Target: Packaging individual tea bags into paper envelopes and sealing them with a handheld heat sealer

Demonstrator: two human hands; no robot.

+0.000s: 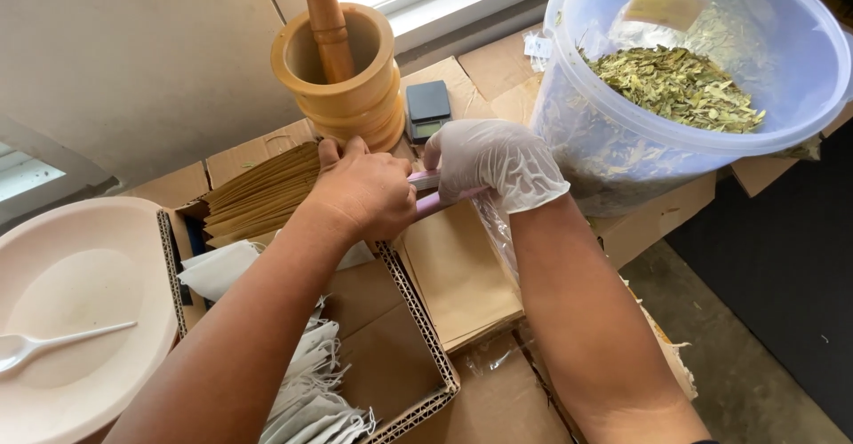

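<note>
My left hand, bare, is closed over one end of a slim pink and white bar-shaped tool. My right hand, in a thin white glove, presses down on the tool's other end. Under the tool lies a flat brown paper bag with a strip of clear plastic along its right edge. Both hands meet just in front of a wooden mortar with a pestle standing in it.
A large translucent bucket of dried green leaves stands at the right. A small black scale sits behind my hands. A stack of brown bags and white filter bags fill a cardboard box. A pink bowl with a white spoon is at the left.
</note>
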